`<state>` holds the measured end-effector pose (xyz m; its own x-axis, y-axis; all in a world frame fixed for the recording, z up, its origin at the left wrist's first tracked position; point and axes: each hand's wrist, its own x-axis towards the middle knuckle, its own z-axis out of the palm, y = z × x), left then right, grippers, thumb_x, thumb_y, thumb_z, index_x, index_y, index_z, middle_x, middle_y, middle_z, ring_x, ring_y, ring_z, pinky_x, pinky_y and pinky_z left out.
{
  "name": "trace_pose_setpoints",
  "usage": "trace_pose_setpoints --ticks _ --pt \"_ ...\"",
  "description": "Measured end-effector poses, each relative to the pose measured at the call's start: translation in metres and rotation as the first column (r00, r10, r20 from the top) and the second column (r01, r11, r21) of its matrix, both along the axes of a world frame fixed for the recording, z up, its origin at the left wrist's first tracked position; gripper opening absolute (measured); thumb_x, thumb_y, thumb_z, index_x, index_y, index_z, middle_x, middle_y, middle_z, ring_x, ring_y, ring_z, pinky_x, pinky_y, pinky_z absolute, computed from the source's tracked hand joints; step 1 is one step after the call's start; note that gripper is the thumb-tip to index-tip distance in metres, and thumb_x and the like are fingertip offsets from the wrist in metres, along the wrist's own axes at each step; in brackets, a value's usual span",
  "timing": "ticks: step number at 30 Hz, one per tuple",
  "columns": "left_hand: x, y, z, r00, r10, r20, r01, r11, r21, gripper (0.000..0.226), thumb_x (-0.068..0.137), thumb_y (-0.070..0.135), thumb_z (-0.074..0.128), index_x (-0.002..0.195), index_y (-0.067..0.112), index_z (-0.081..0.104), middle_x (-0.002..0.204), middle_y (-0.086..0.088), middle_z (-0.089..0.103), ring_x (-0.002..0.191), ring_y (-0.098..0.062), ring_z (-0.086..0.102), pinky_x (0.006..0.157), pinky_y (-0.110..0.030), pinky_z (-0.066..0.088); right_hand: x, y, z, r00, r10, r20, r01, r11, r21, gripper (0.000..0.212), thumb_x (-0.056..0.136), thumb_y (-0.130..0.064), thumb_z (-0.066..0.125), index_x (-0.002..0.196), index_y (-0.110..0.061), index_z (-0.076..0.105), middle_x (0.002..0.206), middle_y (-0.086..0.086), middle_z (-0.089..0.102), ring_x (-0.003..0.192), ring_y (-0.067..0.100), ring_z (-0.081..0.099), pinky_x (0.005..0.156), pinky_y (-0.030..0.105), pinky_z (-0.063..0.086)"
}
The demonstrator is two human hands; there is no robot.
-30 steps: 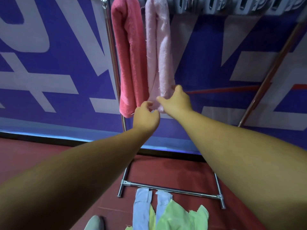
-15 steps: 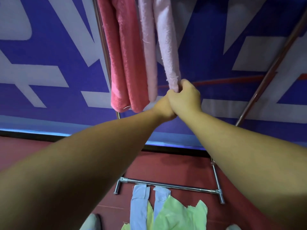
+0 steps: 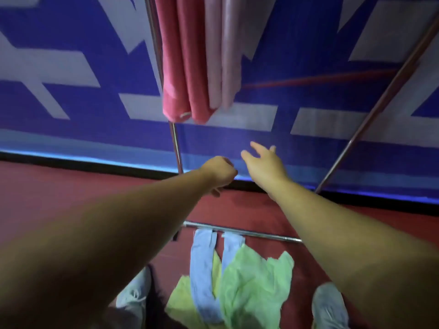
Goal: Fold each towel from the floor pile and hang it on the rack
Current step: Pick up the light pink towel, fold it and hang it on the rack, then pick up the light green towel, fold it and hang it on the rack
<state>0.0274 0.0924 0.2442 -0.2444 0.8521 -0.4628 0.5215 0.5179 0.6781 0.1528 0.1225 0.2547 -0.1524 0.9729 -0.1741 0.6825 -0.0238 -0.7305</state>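
We read the pale pink towel as hung: it drapes from the rack, just right of the dark pink towel, and neither hand touches it. Below the rack's hanging towels, our left hand is curled into a loose fist holding nothing, and our right hand has its fingers spread and empty. The next towel waits in the pile on the red floor, against the rack's bottom bar: green, blue and yellow cloths overlapping between our shoes. We should probably take the top green one by two corners, so it lifts clear without dragging the others.
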Motion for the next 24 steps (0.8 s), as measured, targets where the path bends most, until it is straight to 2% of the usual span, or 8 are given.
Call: trace_pose_setpoints --ticks 4,7,9,11,15,19,21,24 --pt "0.002 -0.039 -0.081 0.997 -0.015 -0.079 0.005 0.993 -0.118 0.053 0.087 0.020 0.052 0.141 0.020 0.047 0.120 -0.017 0.061 0.077 -0.033 0.070 0.060 -0.048 0.062 0.032 -0.028 -0.097 0.987 0.039 0.153 -0.006 0.978 -0.210 0.069 0.090 -0.051 0.057 0.152 -0.036 0.032 0.164 0.014 -0.012 0.140 0.036 0.040 0.111 0.032 0.032" --pt "0.004 -0.063 -0.151 0.997 -0.035 -0.074 0.019 0.979 -0.205 0.061 0.085 0.018 0.050 0.145 0.020 0.042 0.121 -0.018 0.062 0.076 -0.034 0.071 0.054 -0.046 0.061 0.045 -0.045 -0.167 0.975 0.106 0.194 -0.042 0.951 -0.306 0.075 0.087 -0.047 0.062 0.153 -0.035 0.029 0.164 0.016 -0.012 0.142 0.033 0.039 0.111 0.029 0.033" --pt "0.007 -0.076 -0.191 0.997 -0.038 -0.066 0.020 0.966 -0.256 0.048 0.087 0.016 0.048 0.135 0.015 0.051 0.109 -0.014 0.067 0.078 -0.035 0.073 0.059 -0.043 0.062 0.050 -0.055 -0.210 0.966 0.159 0.203 -0.082 0.936 -0.342 0.073 0.087 -0.042 0.063 0.153 -0.031 0.032 0.163 0.019 0.011 0.141 0.031 0.039 0.110 0.029 0.033" --pt "0.009 -0.082 -0.230 0.990 -0.108 -0.096 0.075 0.953 -0.294 0.035 0.092 0.018 0.048 0.123 0.011 0.060 0.106 -0.012 0.069 0.088 -0.034 0.072 0.071 -0.035 0.060 0.053 -0.064 -0.249 0.947 0.225 0.230 -0.123 0.914 -0.387 0.067 0.088 -0.037 0.061 0.150 -0.028 0.037 0.148 0.018 0.043 0.133 0.029 0.047 0.106 0.028 0.037" --pt "0.023 -0.095 -0.297 0.987 -0.141 -0.072 0.104 0.920 -0.378 0.031 0.093 0.022 0.049 0.117 0.011 0.066 0.118 -0.011 0.068 0.110 -0.029 0.064 0.088 -0.028 0.050 0.059 -0.088 -0.315 0.896 0.378 0.233 -0.189 0.799 -0.572 0.059 0.086 -0.037 0.056 0.143 -0.035 0.043 0.133 0.009 0.057 0.122 0.026 0.057 0.098 0.029 0.046" --pt "0.037 -0.110 -0.350 0.990 0.103 0.092 -0.043 0.862 -0.505 0.039 0.086 0.029 0.062 0.124 0.021 0.062 0.116 -0.009 0.068 0.094 -0.024 0.070 0.067 -0.025 0.054 0.062 -0.106 -0.369 0.890 0.423 0.169 -0.226 0.733 -0.642 0.056 0.085 -0.032 0.051 0.140 -0.030 0.047 0.134 0.007 0.059 0.124 0.025 0.056 0.103 0.033 0.044" --pt "0.044 -0.111 -0.367 0.965 0.217 0.149 -0.096 0.818 -0.567 0.041 0.085 0.024 0.066 0.125 0.018 0.059 0.093 -0.007 0.065 0.063 -0.016 0.064 0.049 -0.018 0.044 0.064 -0.112 -0.388 0.901 0.407 0.148 -0.215 0.718 -0.662 0.048 0.092 -0.031 0.046 0.140 -0.028 0.049 0.137 0.007 0.057 0.126 0.024 0.054 0.108 0.035 0.040" --pt "0.052 -0.108 -0.383 0.917 0.338 0.214 -0.136 0.767 -0.626 0.023 0.082 0.015 0.067 0.104 0.012 0.061 0.072 -0.003 0.055 0.048 -0.012 0.054 0.050 -0.025 0.048 0.069 -0.117 -0.397 0.888 0.438 0.142 -0.249 0.715 -0.653 0.050 0.090 -0.038 0.045 0.138 -0.029 0.049 0.137 0.005 0.058 0.128 0.022 0.053 0.108 0.037 0.040"
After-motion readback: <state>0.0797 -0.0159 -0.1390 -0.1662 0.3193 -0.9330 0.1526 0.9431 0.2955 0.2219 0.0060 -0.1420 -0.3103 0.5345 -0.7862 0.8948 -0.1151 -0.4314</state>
